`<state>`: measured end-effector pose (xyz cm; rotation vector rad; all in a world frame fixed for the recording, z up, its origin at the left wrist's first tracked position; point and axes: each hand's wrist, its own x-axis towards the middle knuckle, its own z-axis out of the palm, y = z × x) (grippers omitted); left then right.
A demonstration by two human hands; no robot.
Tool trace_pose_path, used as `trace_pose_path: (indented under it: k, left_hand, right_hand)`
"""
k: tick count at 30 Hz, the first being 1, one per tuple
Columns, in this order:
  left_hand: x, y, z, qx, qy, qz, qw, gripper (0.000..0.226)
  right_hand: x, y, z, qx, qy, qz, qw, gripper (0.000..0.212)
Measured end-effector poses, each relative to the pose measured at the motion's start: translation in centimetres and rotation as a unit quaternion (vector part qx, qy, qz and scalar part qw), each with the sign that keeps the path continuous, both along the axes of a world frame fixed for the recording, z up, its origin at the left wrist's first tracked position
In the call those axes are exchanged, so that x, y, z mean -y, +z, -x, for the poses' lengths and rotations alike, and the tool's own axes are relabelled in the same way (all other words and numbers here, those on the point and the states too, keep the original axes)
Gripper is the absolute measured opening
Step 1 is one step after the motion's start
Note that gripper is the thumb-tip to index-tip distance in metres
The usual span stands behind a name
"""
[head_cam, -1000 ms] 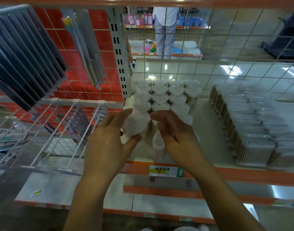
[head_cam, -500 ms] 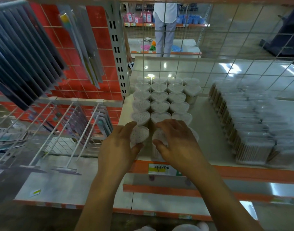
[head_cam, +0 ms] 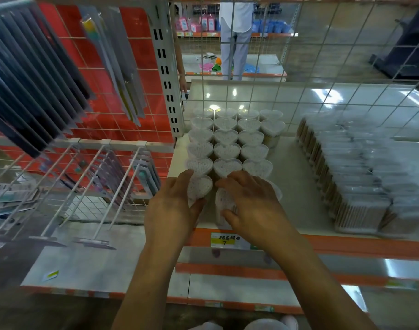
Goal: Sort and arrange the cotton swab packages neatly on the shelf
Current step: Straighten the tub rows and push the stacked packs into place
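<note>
Placing step: left hand (head_cam: pixel 171 207) pinches a clear heart-shaped plastic swab tub (head_cam: pixel 200 188); right hand (head_cam: pixel 253 203) clasps its three-o'clock neighbour (head_cam: pixel 224 202) (mostly hidden). Next, probably seat both flush.

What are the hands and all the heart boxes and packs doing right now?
left hand, grips the left front box.
right hand, holds the middle front box.
heart boxes, upright in rows behind the hands.
flat packs, lined up on the right, apart from the hands.
price tag, on the shelf edge.
</note>
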<state>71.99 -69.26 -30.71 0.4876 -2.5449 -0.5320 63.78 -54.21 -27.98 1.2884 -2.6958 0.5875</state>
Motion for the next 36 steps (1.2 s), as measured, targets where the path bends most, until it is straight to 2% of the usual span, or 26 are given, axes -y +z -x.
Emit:
trace_pose_path:
  k: [8,13,18,22,28,31,36]
  left_hand:
    - [-0.2,0.3,-0.1,0.0,0.002,0.01,1.0,0.062]
    - [-0.6,1.3,-0.9,-0.004,0.032,-0.004,0.999,0.066]
    - [-1.8,3.2,-1.3,-0.028,0.044,-0.005,0.999,0.05]
    - [-3.0,4.4,-1.2,-0.08,-0.011,-0.058,0.995,0.035]
    - [-5.6,4.7,-0.5,-0.112,-0.098,-0.118,0.982,0.043]
    - [-6.8,4.6,-0.4,-0.104,-0.123,-0.141,0.977,0.061]
    - [-7.8,4.4,0.0,-0.093,-0.131,-0.168,0.972,0.089]
  right_hand:
    - [-0.1,0.0,-0.2,-0.001,-0.005,0.014,1.0,0.039]
    - [-0.5,1.0,-0.5,0.017,-0.011,0.072,0.997,0.041]
    - [-0.7,2.1,-0.8,0.036,-0.029,0.166,0.985,0.045]
    - [-0.9,3.1,-0.9,0.059,-0.064,0.231,0.969,0.042]
    - [-1.0,3.9,-1.4,0.064,-0.116,0.293,0.947,0.047]
    - [-1.1,4.3,-1.5,0.073,-0.138,0.322,0.934,0.041]
    - [-1.0,4.9,-2.0,0.089,-0.146,0.335,0.926,0.042]
